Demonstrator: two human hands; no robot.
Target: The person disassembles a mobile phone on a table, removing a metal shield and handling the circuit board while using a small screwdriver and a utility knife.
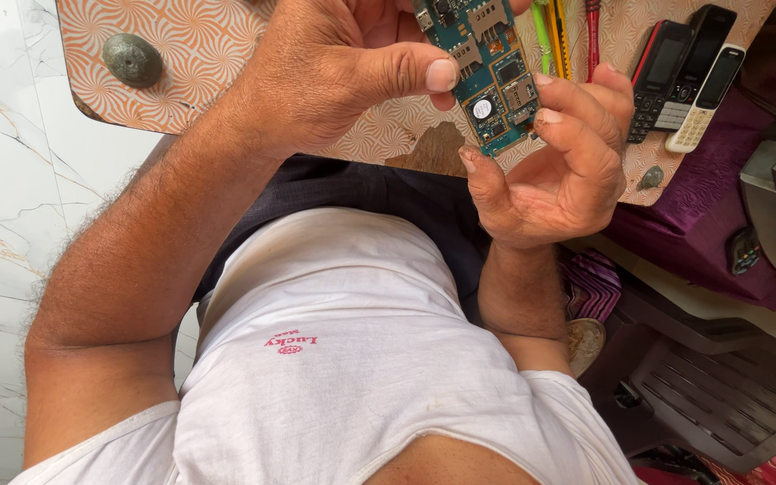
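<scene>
While raised, both hands (460,108) pinch circuit board (487,67)

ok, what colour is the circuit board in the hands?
Blue-green circuit board with silver metal parts, seen in the head view.

Bare, hairy forearms, no sleeves reaching past the shoulders. White sleeveless undershirt (343,359), thin cotton, slightly creased, with a small red printed emblem and lettering on the chest. Dark garment (379,198) below the shirt's hem, at the waist. Short, unpainted fingernails on both hands. No watch, ring or bracelet showing.
</scene>
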